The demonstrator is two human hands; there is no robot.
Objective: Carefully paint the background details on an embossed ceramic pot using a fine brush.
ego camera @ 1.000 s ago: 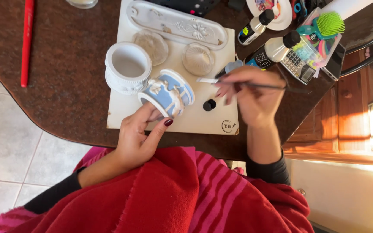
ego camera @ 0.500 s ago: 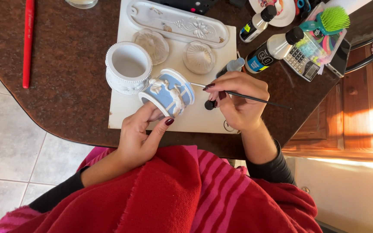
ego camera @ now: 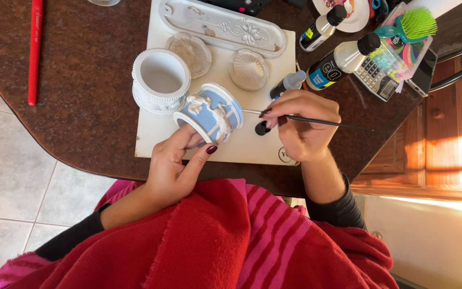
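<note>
Blue pot: a small blue-and-white relief pot [ego camera: 210,114] lies tipped on its side at the centre of the frame, on a white board [ego camera: 159,136].
Left hand: the left hand [ego camera: 175,168] grasps the blue pot from below, fingertips on its lower rim and thumb stretched up beside its underside.
Pot axis: its long axis runs from lower left to upper right; the open mouth faces lower left toward the left hand, and I cannot tell what is inside.
Right hand: the right hand [ego camera: 301,126], right of centre, pinches a thin paintbrush [ego camera: 322,122] between thumb and fingers.
Brush axis: nearly level, handle pointing to the right edge, the pale tip end pointing left and reaching just beside the pot's upper right end.
White pot: an unpainted white pot [ego camera: 161,80] stands upright just up-left of the blue one, its mouth open and nothing visible inside.
Lids: two round pale lids [ego camera: 248,69] lie on the board above the pots.
Paint bottles: capped bottles [ego camera: 340,60] lie on the dark table [ego camera: 81,91], upper right.
Cap: a small black cap [ego camera: 262,128] sits on the board by the right thumb.
</note>
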